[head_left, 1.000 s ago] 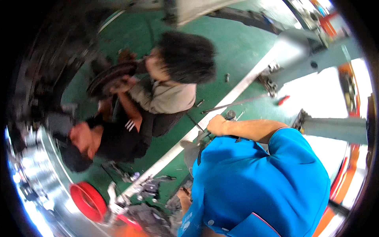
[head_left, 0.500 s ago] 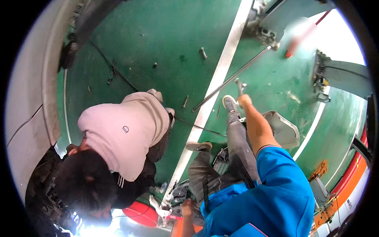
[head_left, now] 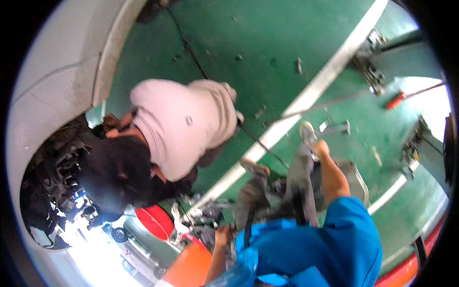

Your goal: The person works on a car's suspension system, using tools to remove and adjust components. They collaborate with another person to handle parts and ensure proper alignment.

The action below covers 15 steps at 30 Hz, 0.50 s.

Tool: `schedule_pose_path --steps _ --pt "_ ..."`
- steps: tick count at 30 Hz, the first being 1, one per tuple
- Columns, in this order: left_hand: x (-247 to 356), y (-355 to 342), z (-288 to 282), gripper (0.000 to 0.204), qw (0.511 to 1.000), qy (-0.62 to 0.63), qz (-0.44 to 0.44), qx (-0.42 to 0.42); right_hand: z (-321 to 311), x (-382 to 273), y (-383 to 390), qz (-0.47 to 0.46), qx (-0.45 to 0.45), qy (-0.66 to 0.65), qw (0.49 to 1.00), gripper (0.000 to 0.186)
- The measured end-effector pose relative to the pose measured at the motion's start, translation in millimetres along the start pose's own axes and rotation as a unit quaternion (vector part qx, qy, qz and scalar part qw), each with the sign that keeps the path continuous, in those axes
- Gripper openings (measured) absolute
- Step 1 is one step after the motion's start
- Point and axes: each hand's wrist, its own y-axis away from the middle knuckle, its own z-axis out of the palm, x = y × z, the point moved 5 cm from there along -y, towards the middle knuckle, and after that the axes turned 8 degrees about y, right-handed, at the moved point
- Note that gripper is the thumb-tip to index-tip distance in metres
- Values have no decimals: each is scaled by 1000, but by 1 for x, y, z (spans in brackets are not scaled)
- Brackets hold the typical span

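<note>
My right hand (head_left: 321,148) is closed and held out over the floor by my right shoe. A metal hammer (head_left: 338,129) extends from it, slightly blurred, with its head at the far end. My left hand (head_left: 222,235) hangs low at my left side, fingers curled. Dark clutter lies beside it, and what it holds, if anything, cannot be made out. Below my right forearm a grey panel (head_left: 356,184) lies on the floor.
A co-worker in a pale sweatshirt (head_left: 179,119) bends at a white vehicle (head_left: 62,71) on the left. A red basin (head_left: 155,222) and an orange surface (head_left: 189,263) stand near my left. A long metal bar (head_left: 334,101) crosses the white floor line; bolts (head_left: 299,65) lie beyond.
The view has swung, so the scene sits further right and tilted. My right hand keeps the hammer, which now points more to the right. The co-worker's hand now shows by the vehicle.
</note>
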Motion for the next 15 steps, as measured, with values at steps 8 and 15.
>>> schedule_pose_path --steps 8,15 --pt "-49 -26 12 18 960 273 -65 -13 48 -113 94 -153 -128 -160 967 28" --pt "-77 1 -13 16 899 429 -47 70 61 -153 146 -338 -105 188 916 32"
